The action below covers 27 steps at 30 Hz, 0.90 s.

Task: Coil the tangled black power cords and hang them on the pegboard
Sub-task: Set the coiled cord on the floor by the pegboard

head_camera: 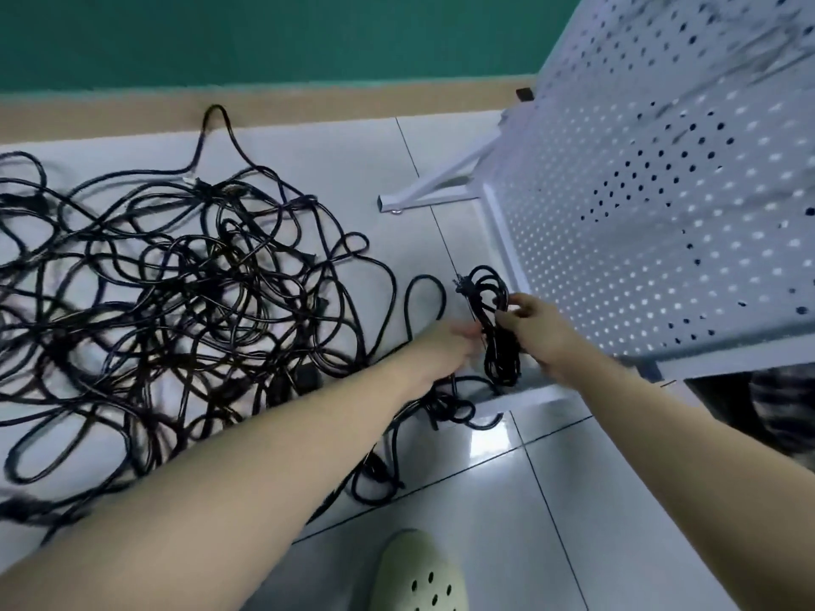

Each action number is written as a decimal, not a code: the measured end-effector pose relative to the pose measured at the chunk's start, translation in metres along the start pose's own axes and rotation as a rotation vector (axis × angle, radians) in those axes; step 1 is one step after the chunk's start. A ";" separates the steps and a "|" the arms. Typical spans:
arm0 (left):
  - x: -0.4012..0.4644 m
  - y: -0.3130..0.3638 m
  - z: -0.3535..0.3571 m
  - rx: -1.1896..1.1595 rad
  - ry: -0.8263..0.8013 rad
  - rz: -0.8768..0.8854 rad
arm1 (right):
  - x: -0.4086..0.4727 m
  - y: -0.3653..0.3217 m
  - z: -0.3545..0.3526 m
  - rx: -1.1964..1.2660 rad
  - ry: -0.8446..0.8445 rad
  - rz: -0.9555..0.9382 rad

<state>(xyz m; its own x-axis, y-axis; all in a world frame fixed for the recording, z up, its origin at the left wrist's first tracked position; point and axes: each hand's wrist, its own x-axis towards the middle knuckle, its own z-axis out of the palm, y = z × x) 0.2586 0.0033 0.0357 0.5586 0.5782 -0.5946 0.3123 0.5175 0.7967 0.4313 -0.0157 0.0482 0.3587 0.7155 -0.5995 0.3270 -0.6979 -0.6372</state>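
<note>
Coiled black cord bundle held upright just before the white pegboard, plug at top left. Right hand gripping the bundle's middle; left hand touching its left side, fingers blurred, grip unclear. Large tangle of black cords spread on tiled floor to the left. Pale perforated shoe below.
</note>
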 end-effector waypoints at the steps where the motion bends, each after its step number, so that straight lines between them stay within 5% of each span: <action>1: 0.008 -0.002 0.000 -0.012 -0.016 0.001 | 0.009 0.003 0.001 -0.010 0.011 -0.001; 8: 0.044 -0.016 -0.004 0.021 -0.044 0.004 | 0.074 0.032 0.024 0.053 0.125 0.025; 18: 0.039 -0.014 -0.041 0.140 -0.021 0.003 | 0.049 0.015 0.031 -0.206 0.207 0.008; 23: 0.020 -0.026 -0.059 0.358 -0.037 0.078 | 0.020 0.014 0.043 -0.345 0.424 -0.314; 25: 0.004 -0.034 -0.064 0.534 -0.017 0.119 | 0.008 0.014 0.047 -0.320 0.366 -0.391; 27: -0.014 -0.046 -0.063 0.664 -0.008 0.109 | -0.002 0.018 0.052 -0.375 0.131 -0.310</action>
<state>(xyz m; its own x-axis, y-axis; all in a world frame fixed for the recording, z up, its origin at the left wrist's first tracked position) 0.1879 0.0115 0.0004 0.6187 0.5992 -0.5081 0.6586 -0.0430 0.7513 0.3906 -0.0281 0.0126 0.2937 0.8976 -0.3287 0.7184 -0.4341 -0.5435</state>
